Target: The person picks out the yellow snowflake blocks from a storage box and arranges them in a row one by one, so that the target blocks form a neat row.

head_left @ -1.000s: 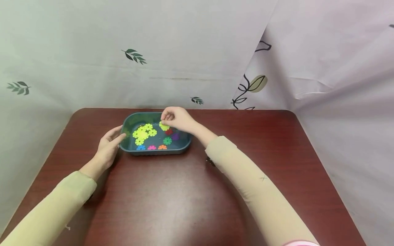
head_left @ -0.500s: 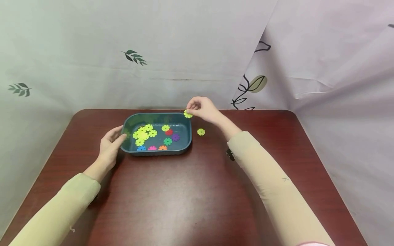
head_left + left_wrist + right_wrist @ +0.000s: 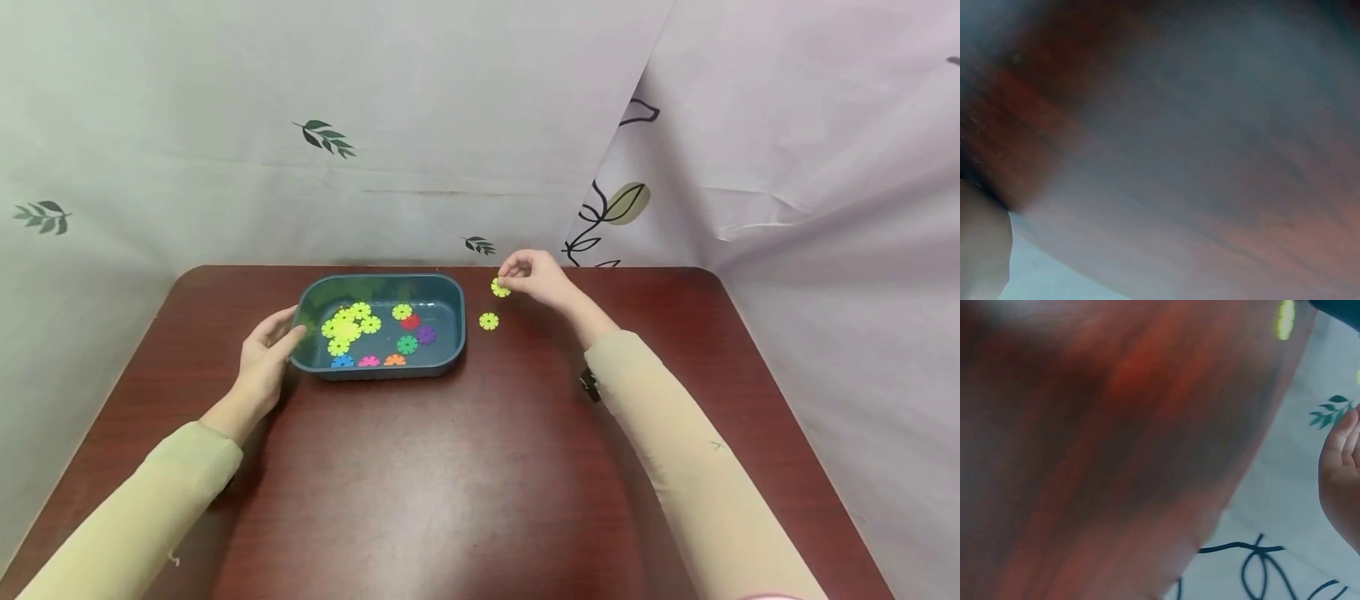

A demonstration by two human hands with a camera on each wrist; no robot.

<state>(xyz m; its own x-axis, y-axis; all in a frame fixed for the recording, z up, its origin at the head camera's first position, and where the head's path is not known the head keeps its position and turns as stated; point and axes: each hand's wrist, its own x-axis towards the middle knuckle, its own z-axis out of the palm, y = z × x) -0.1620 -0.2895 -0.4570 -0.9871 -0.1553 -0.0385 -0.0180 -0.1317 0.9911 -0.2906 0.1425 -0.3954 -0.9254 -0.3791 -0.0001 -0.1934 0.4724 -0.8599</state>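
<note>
In the head view my right hand (image 3: 538, 279) pinches a yellow notched plastic disc (image 3: 500, 287) between thumb and fingers, over the table just right of the blue-grey plastic tray (image 3: 390, 372). Another yellow notched disc (image 3: 489, 322) lies flat on the table below it. My left hand (image 3: 266, 358) holds the tray's left end, its thumb over the rim. Inside the tray sit several yellow discs (image 3: 340, 345), plus a red disc (image 3: 411, 321), a purple disc (image 3: 426, 334), a green disc (image 3: 407, 344), a blue disc (image 3: 342, 362), a pink disc (image 3: 369, 362) and an orange disc (image 3: 395, 360).
The dark red wooden table (image 3: 420, 467) reaches back to a pale curtain (image 3: 420, 133) with leaf prints. In the left wrist view, a blurred table surface (image 3: 1041, 125) fills much of the picture. Part of my right hand (image 3: 1341, 481) shows in the right wrist view.
My right hand has lifted a yellow disc out of the tray and carried it right, past the rim, then lower over the table. The left hand stays at the tray.
</note>
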